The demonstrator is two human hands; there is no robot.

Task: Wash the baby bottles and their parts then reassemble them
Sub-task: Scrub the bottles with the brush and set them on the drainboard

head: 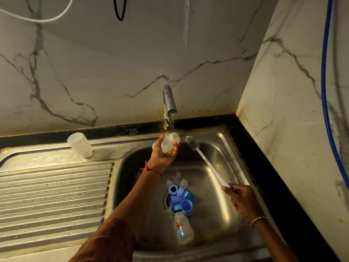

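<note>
Rinsing looked the step in hand: the left hand (pixel 164 156) curled round a clear bottle (pixel 167 144) under the running tap (pixel 170 103), at twelve o'clock in the sink (pixel 232 163). The right hand (pixel 243 201), at four o'clock, gripped the brush (pixel 205 163) by its handle. Next, probably, the brush head must enter the bottle's mouth.

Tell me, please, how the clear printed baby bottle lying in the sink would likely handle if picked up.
The clear plastic baby bottle with a cartoon print lies on its side in the steel sink, so it may roll if nudged. It looks empty, so probably light. The sink looks wet, so expect a slippery surface.
</note>
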